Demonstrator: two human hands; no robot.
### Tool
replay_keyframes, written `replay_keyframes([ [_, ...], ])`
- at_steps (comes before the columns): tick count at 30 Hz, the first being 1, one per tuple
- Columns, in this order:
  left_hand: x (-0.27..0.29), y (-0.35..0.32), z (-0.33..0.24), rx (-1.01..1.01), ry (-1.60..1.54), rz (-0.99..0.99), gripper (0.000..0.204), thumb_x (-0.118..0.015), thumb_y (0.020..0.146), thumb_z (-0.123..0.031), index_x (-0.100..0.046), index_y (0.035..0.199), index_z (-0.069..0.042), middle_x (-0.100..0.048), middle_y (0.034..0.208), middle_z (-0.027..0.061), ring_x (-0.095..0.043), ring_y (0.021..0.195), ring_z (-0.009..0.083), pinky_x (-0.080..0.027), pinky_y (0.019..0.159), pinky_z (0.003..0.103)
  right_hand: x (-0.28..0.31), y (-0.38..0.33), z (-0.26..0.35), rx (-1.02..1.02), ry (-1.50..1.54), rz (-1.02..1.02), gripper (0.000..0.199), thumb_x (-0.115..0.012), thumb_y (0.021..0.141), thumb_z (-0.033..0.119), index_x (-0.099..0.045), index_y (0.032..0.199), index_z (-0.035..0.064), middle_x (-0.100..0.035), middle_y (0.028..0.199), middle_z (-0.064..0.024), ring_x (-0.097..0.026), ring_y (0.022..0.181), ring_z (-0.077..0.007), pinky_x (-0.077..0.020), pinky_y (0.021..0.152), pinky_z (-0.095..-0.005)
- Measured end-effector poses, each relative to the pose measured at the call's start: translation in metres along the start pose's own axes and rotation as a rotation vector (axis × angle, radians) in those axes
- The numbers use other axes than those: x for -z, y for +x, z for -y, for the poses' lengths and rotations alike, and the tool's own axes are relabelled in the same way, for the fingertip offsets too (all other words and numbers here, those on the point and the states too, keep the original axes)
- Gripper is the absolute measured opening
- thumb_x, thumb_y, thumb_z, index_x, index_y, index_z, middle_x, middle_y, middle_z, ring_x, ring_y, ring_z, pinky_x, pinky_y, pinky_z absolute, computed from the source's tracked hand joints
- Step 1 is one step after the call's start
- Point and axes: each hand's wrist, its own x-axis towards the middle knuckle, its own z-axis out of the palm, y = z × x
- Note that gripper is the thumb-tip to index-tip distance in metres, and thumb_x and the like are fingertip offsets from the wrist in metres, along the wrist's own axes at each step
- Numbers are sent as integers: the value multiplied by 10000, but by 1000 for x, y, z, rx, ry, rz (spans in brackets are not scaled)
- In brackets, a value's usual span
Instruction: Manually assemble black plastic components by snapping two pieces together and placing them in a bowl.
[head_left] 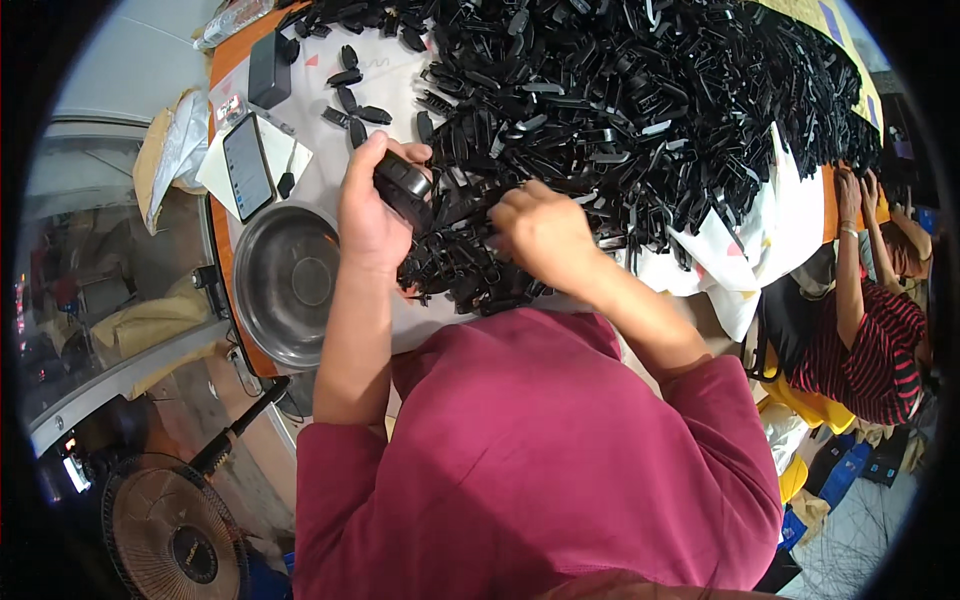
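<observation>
Left hand (368, 215) gripped black plastic part (403, 183) just right of steel bowl (287, 282). Right hand (540, 232) curled into pile of black parts (640, 110), right of bowl; whether it held piece could not be told. Advice: pick single piece, keep held part steady above table (330, 150), avoid dragging neighbours.
</observation>
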Motion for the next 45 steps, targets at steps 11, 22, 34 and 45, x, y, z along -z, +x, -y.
replay_keyframes([
  [11, -24, -9, 34, -540, 1836, 321, 126, -668, 709, -234, -635, 710, -113, -602, 685, 52, -590, 649, 185, -454, 554, 335, 44, -30, -50, -706, 1177, -475, 307, -465, 869, 40, -421, 1172, 22, -581, 919, -87, -551, 745, -129, -471, 605, -235],
  [22, -37, -14, 68, -668, 2132, 367, 153, -667, 674, -225, -611, 720, -91, -593, 718, 56, -593, 700, 230, -483, 615, 328, 30, -46, -40, -593, 1258, -589, 196, -541, 830, -16, -418, 968, 47, -594, 886, -75, -483, 590, -66, -381, 467, -169],
  [34, -41, -8, 13, 415, 560, 445, 212, -537, 854, -186, -619, 831, 8, -638, 782, 55, -592, 685, 117, -462, 595, 239, 54, -27, -17, -152, 1143, -325, 264, -482, 821, -72, -408, 1057, 23, -497, 1185, -173, -503, 1024, -160, -429, 832, -264],
  [45, -33, -21, 12, -422, 692, 456, 421, -629, 820, -213, -520, 1172, -8, -546, 788, -4, -514, 738, 72, -427, 688, 210, 52, 5, -7, -365, 2012, -344, 239, -566, 820, 17, -434, 1017, 42, -579, 928, -117, -570, 613, -144, -518, 463, -255],
])
